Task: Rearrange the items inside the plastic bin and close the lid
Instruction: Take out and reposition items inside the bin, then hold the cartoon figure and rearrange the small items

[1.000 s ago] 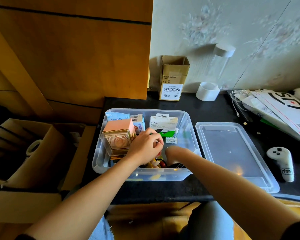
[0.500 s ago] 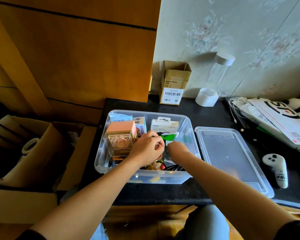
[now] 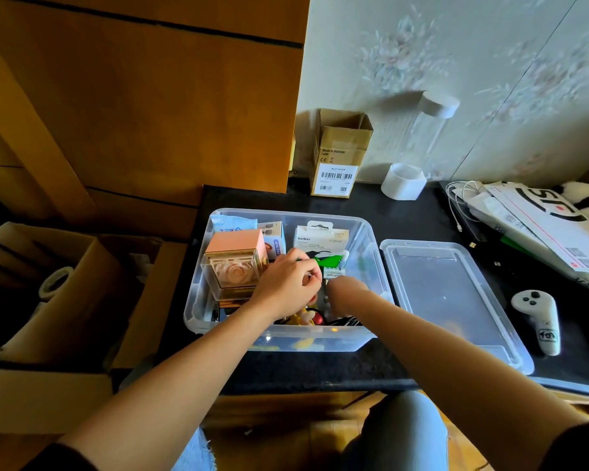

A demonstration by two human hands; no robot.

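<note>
Clear plastic bin sits open on black speckled bench against floral wall; clear flat lid just right. Left hand fingers curled among contents; right hand grip hidden.

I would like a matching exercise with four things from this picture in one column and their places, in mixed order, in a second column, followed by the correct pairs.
Things:
1. lid
2. pink box
3. cardboard box
4. white controller

Places:
A. inside the bin, at its left side
B. on the counter, right of the lid
C. flat on the counter, just right of the bin
D. upright against the wall, behind the bin

Pairs: 1-C, 2-A, 3-D, 4-B
</note>
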